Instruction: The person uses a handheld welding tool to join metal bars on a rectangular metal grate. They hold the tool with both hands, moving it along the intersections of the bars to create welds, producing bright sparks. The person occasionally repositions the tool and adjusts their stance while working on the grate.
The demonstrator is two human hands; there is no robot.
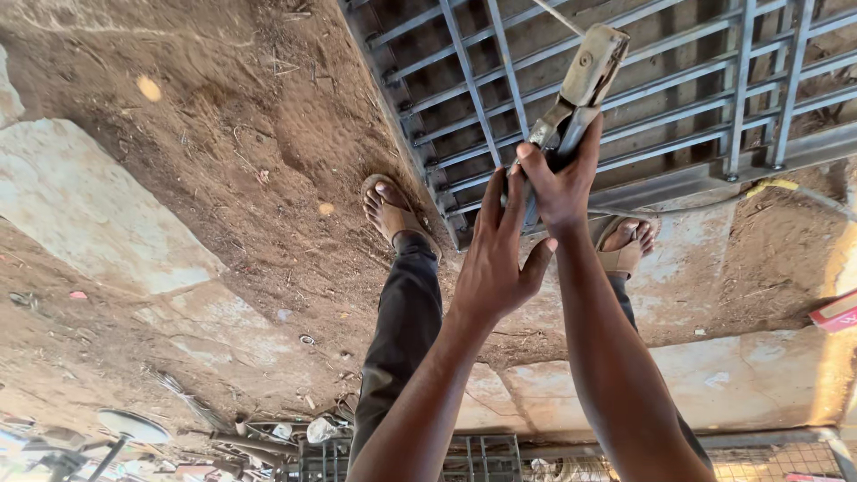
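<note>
Your right hand [564, 183] is closed around the handle of the welding clamp [580, 85] in the upper middle of the frame, its long axis running up and slightly right from your fist toward the metal grille [678, 98] on the ground. Your left hand [495, 259] is open, fingers spread, touching the handle just below left.

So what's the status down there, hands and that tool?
Right hand gripping welding electrode holder, rod tip up. Left hand open, fingers against the handle. Steel grille flat on dirt, below holder. Sandalled feet at its edge.
</note>
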